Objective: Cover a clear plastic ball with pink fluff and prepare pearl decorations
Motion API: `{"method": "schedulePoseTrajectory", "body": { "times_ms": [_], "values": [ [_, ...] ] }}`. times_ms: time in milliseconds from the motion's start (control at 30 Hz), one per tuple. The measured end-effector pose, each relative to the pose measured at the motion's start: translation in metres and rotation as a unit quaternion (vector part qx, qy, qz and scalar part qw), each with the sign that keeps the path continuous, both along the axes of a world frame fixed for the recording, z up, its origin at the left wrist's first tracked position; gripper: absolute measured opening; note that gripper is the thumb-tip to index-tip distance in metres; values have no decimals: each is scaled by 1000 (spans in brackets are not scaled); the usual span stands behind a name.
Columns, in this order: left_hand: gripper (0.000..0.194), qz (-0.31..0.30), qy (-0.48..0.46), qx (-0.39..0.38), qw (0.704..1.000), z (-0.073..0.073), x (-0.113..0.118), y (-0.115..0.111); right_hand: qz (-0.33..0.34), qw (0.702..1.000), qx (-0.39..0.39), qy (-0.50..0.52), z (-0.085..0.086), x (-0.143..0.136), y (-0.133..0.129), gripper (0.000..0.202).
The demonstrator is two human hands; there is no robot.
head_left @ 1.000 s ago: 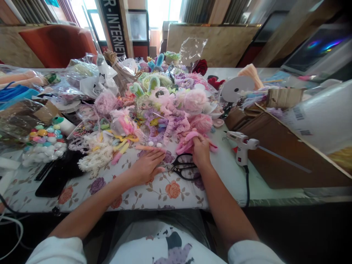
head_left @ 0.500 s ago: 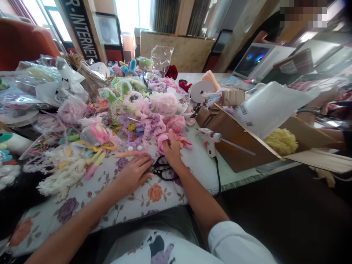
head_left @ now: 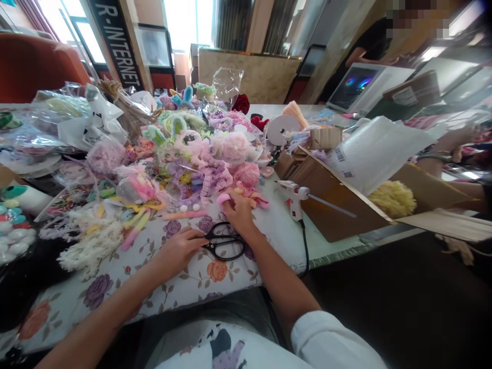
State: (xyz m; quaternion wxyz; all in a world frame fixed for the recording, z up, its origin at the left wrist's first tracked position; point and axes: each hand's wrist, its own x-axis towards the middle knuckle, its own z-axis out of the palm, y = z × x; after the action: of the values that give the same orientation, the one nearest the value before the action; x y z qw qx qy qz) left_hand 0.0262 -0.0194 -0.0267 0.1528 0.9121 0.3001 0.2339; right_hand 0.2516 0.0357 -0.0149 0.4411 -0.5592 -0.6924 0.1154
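My right hand (head_left: 239, 213) grips a pink fuzzy strip (head_left: 224, 198) at the near edge of a heap of pink and purple trims (head_left: 209, 171). My left hand (head_left: 177, 251) lies on the floral tablecloth (head_left: 154, 277), its fingers closing on the blade end of black scissors (head_left: 226, 245). The scissor handles lie just under my right wrist. A pink stick (head_left: 180, 216) and two small white pompoms (head_left: 189, 207) lie just beyond my left hand.
A white glue gun (head_left: 293, 197) stands right of my right hand, its cord running over the table edge. Behind it sits an open cardboard box (head_left: 346, 202) with a yellow fluffy ball (head_left: 392, 199). White fringe (head_left: 90, 241) lies at left. Another person's arm (head_left: 442, 154) rests far right.
My left hand drew back toward me and curled onto the scissors, which slid slightly nearer. My right hand stays on the pink strip. The view swung right between the earliest frames.
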Motion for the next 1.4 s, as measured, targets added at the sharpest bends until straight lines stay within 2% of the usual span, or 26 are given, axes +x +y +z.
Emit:
{"method": "schedulePoseTrajectory", "body": {
  "times_ms": [100, 200, 333, 400, 467, 567, 667, 733, 800, 900, 1000, 1167, 1300, 1400],
  "values": [
    [24, 65, -36, -82, 994, 13, -4, 2, 22, 999, 10, -34, 2, -6, -5, 21],
    [43, 127, -139, -176, 966, 23, 9, 12, 59, 995, 27, -71, 3, -11, -12, 21],
    [57, 84, -276, -316, 904, 26, 36, 29, 82, 989, 45, -116, 3, -11, -19, 28],
    [53, 78, -273, -349, 893, 27, 44, 33, 80, 987, 50, -132, 2, -10, -20, 30],
    [44, 100, -240, -358, 897, 29, 43, 35, 76, 985, 53, -144, 1, -8, -19, 32],
    [32, 155, -191, -303, 921, 33, 30, 35, 79, 982, 48, -162, 0, -9, -18, 31],
    [30, 166, -120, -164, 965, 33, 7, 33, 85, 979, 32, -181, -2, -10, -15, 32],
    [33, 158, -60, -65, 984, 30, -10, 31, 86, 977, 18, -192, -3, -11, -14, 35],
    [34, 157, -2, 5, 988, 25, -27, 27, 85, 976, 3, -200, -3, -11, -12, 37],
    [33, 156, 70, 63, 983, 16, -46, 20, 90, 975, -18, -204, -3, -11, -11, 37],
    [32, 158, 97, 89, 979, 8, -55, 14, 112, 974, -36, -196, 0, -10, -10, 36],
    [34, 151, 95, 58, 982, 2, -60, 14, 190, 965, -61, -168, 9, 0, -12, 35],
    [38, 148, 72, 36, 986, 9, -68, 15, 240, 960, -98, -109, 17, 14, -15, 36],
    [34, 156, 22, 32, 987, 18, -64, 13, 222, 968, -107, -39, 19, 18, -17, 21]
  ]
}}
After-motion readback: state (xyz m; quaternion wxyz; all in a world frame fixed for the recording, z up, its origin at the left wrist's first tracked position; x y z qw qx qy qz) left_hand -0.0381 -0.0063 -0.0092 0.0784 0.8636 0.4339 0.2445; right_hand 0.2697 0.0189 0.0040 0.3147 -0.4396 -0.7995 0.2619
